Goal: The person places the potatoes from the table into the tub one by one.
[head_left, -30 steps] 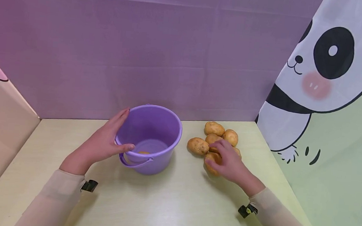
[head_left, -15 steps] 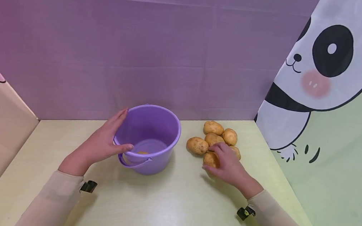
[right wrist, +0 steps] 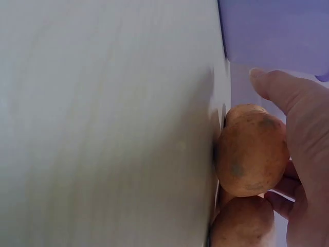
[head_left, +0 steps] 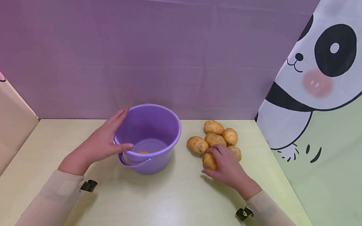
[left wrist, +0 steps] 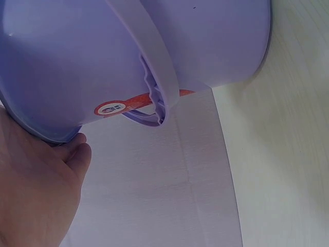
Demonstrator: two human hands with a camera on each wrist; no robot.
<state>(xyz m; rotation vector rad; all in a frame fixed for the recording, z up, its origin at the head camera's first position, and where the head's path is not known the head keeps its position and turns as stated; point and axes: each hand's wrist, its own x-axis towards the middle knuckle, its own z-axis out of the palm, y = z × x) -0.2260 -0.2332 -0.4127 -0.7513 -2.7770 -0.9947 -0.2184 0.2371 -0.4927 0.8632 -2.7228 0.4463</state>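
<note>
A purple bucket point(head_left: 163, 161) stands upright, and my left hand point(head_left: 100, 143) holds its rim at the left, thumb across the front rim. In the left wrist view the fingertips point(left wrist: 79, 157) sit right at that rim. A small yellow-brown piece point(head_left: 142, 152) shows on the bucket's floor. My right hand point(head_left: 229, 166) reaches round the nearest potato point(head_left: 209, 161) of a cluster. Its thumb stands spread apart from that potato point(right wrist: 252, 154) in the right wrist view, with fingers on the potato's far side, partly hidden.
Other potatoes lie close behind: one at the left point(head_left: 197, 145), one in the middle point(head_left: 215, 139), and several more at the back and right. The pale table point(head_left: 159, 211) ends at a purple backdrop point(head_left: 160, 53). A panda-printed panel point(head_left: 336, 148) borders the right.
My right hand has shifted slightly toward me and left around the nearest potato, its thumb moving off the potato's top to its near side. The left hand and bucket stay almost in place.
</note>
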